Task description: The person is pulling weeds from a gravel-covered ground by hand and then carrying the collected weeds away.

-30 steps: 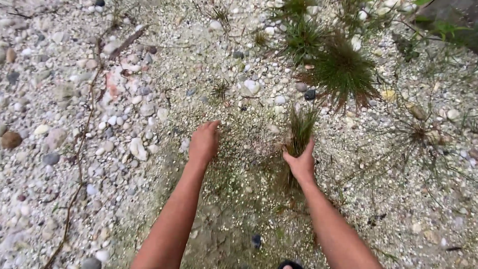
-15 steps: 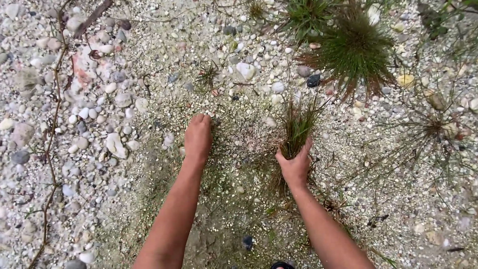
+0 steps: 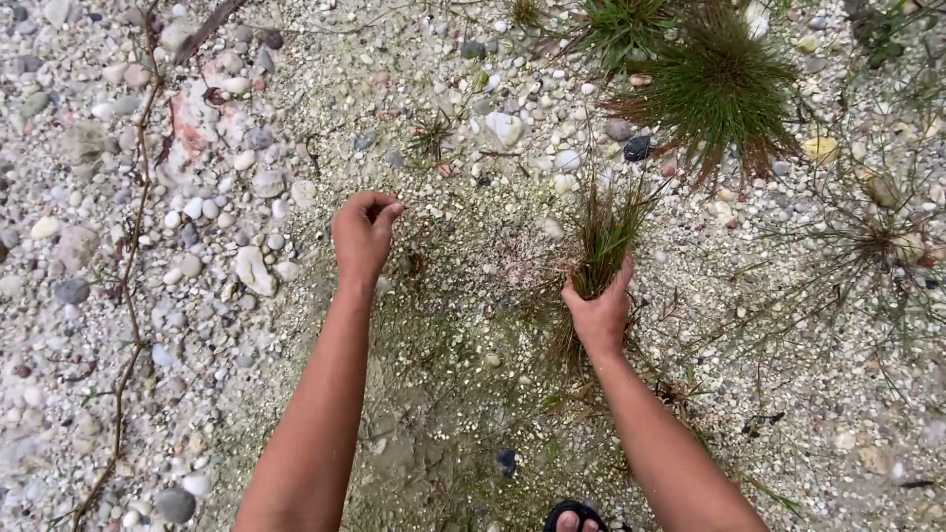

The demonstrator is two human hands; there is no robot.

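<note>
The gravel ground (image 3: 177, 256) bore a large grass clump (image 3: 724, 94) beyond. The right hand (image 3: 599, 315) was closed around a small grass tuft (image 3: 603, 236) near its base; a low, firm grip probably served best. The left hand (image 3: 363, 234), fingers curled, apparently empty, had lifted off the gravel since half a second earlier.

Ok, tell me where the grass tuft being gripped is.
In the head view, the tuft is right of centre, clasped by the right hand, just below the big grass clump.
</note>
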